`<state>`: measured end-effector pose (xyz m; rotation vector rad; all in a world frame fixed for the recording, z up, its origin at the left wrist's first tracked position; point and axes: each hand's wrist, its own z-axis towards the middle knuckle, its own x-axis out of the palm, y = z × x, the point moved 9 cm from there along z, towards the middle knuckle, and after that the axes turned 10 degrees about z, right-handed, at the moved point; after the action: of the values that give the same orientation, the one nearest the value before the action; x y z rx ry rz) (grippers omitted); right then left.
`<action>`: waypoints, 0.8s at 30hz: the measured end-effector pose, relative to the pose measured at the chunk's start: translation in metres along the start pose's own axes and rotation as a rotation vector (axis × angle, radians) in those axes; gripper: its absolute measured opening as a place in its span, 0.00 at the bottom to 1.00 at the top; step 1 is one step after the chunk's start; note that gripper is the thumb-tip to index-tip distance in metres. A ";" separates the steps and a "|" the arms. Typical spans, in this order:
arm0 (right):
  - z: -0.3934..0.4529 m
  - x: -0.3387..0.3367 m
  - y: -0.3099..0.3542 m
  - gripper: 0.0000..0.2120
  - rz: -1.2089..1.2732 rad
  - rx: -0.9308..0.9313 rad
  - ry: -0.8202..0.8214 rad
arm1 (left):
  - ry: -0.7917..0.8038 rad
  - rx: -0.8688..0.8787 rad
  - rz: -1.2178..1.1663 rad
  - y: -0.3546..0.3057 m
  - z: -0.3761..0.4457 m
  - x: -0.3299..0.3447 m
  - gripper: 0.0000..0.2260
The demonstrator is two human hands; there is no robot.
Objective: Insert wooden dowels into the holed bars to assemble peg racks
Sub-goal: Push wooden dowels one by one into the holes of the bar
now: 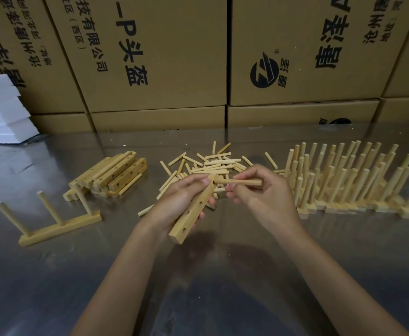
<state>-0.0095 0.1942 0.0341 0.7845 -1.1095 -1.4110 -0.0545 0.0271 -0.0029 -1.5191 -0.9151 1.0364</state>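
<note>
Head view, looking down on a reflective grey metal tabletop. At centre, the left hand grips a pale rectangular wooden bar with a row of round holes, fingers curled under it and thumb pressed near its far end; the bar slants from near-left to far-right, raised off the table. The right hand pinches a short light-wood cylindrical dowel between thumb and fingertips, holding it roughly level with its left tip touching the far end of the bar, by the left thumb. Whether that tip sits inside a hole cannot be told.

Behind the hands lies a loose heap of similar wooden dowels, scattered at many angles. To the left of the heap rests a stack of unfilled holed wooden bars. Nearer, at far left, a finished peg rack with three upright dowels stands alone on the tabletop. To the right, a dense row of completed peg racks stands side by side, pegs pointing upward.

Along the back edge, large brown cardboard cartons printed with black characters form a wall. A stack of white foam blocks sits at far left against them.
</note>
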 end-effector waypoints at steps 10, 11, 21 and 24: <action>-0.002 0.004 -0.003 0.06 -0.140 -0.036 0.079 | -0.083 0.038 0.055 -0.002 -0.005 -0.001 0.06; -0.003 0.003 -0.004 0.06 -0.147 -0.038 0.077 | -0.077 0.039 0.065 -0.002 -0.005 0.000 0.06; -0.005 -0.001 -0.018 0.03 0.046 0.030 0.009 | -0.086 -0.004 -0.008 0.010 0.002 0.006 0.08; -0.005 -0.001 -0.020 0.04 0.076 0.040 -0.004 | -0.080 -0.007 -0.025 0.012 0.004 0.007 0.08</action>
<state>-0.0117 0.1930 0.0137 0.7606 -1.1626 -1.3309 -0.0552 0.0326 -0.0157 -1.4773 -0.9915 1.0838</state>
